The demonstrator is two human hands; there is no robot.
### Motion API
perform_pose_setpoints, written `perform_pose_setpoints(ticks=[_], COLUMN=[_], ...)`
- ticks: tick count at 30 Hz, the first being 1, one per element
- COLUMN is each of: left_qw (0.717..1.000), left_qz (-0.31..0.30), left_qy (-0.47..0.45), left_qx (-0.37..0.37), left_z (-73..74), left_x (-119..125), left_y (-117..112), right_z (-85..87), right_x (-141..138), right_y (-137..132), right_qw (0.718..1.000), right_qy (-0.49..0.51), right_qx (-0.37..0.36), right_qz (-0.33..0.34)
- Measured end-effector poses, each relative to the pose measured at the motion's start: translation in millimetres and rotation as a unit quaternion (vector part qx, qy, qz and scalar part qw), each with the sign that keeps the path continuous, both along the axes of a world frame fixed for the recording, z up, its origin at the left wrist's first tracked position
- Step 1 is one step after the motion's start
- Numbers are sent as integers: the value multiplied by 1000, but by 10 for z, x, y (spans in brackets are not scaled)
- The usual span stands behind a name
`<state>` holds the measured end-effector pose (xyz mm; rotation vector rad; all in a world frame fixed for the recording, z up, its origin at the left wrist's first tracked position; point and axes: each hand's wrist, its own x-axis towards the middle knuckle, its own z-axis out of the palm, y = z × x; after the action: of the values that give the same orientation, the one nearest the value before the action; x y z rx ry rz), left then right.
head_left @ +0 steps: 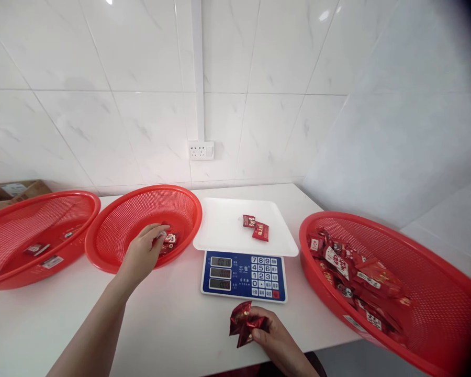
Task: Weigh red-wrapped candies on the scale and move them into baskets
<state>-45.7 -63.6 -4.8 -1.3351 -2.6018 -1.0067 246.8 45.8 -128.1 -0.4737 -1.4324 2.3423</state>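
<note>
My left hand (146, 247) reaches into the middle red basket (113, 220), fingers pinched together at small red-and-white wrapped packets (170, 239). What lies between those fingertips is mostly hidden. Over the table's front edge, my right hand (270, 331) is closed on shiny dark red wrapped packets (242, 323); their exact number is unclear. Ahead of it stands a blue-and-white digital scale (243, 277). On the scale's white pan (220, 222) lie two packets: a smaller dark red one (248, 221) touching a brighter red one (261, 232).
At the right, a large red basket (310, 220) holds several red packets (353, 277). Another red basket (8, 209) at the left has a few packets (35, 249) inside. Behind it sits a cardboard box (35, 189). A wall socket (201, 151) is above the white table (172, 319).
</note>
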Motion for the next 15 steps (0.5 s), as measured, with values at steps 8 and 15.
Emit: perform_pose_setpoints(ticks=[8, 15], left_qw=[999, 999], left_qz=[-4, 8], left_qy=[-22, 34], left_qx=[-30, -36], left_z=[-13, 56], left_x=[-34, 97], left_y=[27, 214], right_z=[-21, -8], right_x=[-5, -19], right_y=[7, 8], right_qw=[1000, 1000], right_qy=[0, 10], right_qx=[7, -5], right_qz=[4, 10])
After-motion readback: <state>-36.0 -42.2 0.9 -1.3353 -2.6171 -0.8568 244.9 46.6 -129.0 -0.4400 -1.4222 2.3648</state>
